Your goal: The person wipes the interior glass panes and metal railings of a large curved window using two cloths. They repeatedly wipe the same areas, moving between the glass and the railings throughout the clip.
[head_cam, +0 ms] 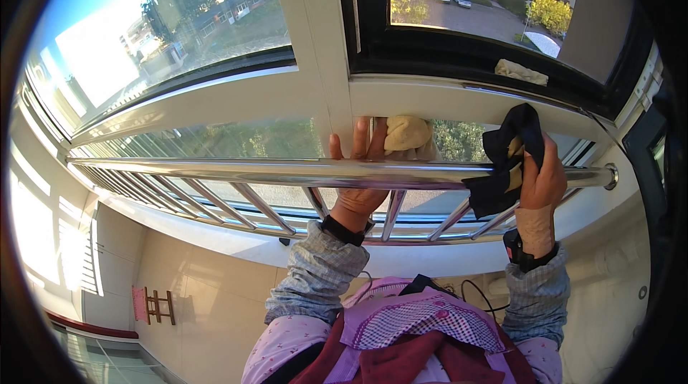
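Observation:
My left hand (361,169) reaches between the bars and behind the handrail, its spread fingers against the white window frame. A bunched beige cloth (407,134) bulges out beside its index finger, against the lower glass; the thumb is hidden behind the rail. My right hand (542,177) grips a black cloth (502,163), with tan patches showing in its folds. That cloth hangs across the polished metal handrail (269,170) near its right end. A rolled cream cloth (521,72) lies on the black lower frame of the upper right window (462,56).
Slanting metal bars (258,206) run below the handrail, over a white ledge (419,258). At right, a dark-framed window sash (645,137) stands swung inward. Cables (478,292) hang near my waist. On the tiled floor at lower left is a small wooden stool (158,307).

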`<state>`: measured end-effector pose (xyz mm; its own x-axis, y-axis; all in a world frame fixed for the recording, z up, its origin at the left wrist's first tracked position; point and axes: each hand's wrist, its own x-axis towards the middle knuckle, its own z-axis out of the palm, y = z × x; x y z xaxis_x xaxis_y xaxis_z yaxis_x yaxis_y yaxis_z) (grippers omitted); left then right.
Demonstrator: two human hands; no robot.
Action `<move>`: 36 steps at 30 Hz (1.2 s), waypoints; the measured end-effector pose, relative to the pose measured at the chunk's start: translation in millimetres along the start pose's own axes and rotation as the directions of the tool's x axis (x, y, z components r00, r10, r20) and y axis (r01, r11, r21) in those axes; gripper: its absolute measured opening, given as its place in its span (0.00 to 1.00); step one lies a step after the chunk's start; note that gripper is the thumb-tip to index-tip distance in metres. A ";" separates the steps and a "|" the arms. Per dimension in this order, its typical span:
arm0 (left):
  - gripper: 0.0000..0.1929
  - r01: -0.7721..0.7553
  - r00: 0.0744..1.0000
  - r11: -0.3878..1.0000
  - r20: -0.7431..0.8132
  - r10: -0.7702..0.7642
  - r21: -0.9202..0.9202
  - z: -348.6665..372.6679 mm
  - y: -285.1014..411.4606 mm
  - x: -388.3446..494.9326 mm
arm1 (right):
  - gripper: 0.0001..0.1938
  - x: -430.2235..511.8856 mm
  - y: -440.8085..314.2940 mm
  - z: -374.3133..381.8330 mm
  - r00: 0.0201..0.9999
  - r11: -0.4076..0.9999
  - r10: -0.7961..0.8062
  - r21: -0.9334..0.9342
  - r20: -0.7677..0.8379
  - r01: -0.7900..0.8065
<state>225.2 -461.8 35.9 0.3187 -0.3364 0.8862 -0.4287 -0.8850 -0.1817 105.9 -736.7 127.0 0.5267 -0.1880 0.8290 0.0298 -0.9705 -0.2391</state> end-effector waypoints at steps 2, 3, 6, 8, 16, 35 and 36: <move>0.26 0.104 0.994 0.994 -0.013 -0.105 -0.022 -0.5 -0.1 -4.5 | 0.18 -0.6 0.6 0.1 1.000 1.000 -0.011 0.000 -0.013 0.011; 0.26 0.095 0.995 0.995 0.012 -0.095 -0.025 0.3 -0.4 -5.6 | 0.18 -0.6 0.9 0.3 0.999 1.000 -0.023 0.013 -0.027 0.023; 0.28 -0.081 0.988 0.995 -0.139 0.072 -0.059 5.8 -1.9 -1.7 | 0.15 -1.9 1.1 -0.8 0.999 0.999 0.036 -0.011 0.023 -0.036; 0.27 -0.184 0.981 0.975 -0.093 0.173 -0.122 8.2 -1.4 4.4 | 0.15 -2.1 0.6 -0.9 0.999 1.000 0.030 0.000 0.024 -0.030; 0.26 -0.191 0.978 0.960 -0.122 0.169 -0.205 -1.3 0.6 15.4 | 0.15 -0.9 -4.8 -1.2 0.998 0.997 0.063 0.037 0.009 -0.063; 0.23 0.171 0.951 0.727 0.303 0.054 -0.666 7.1 -0.7 -36.3 | 0.17 -2.6 -3.9 0.9 0.999 1.000 0.004 0.016 -0.047 -0.003; 0.22 0.006 0.966 0.849 0.222 0.132 -0.528 1.1 -2.5 -42.6 | 0.18 -2.6 -3.9 1.0 0.998 0.999 -0.010 0.036 -0.060 0.012</move>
<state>213.6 -445.7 -1.9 0.4392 -0.5128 0.7376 -0.8088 -0.5832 0.0761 105.3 -732.3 125.2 0.4745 -0.1874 0.8601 0.0666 -0.9666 -0.2473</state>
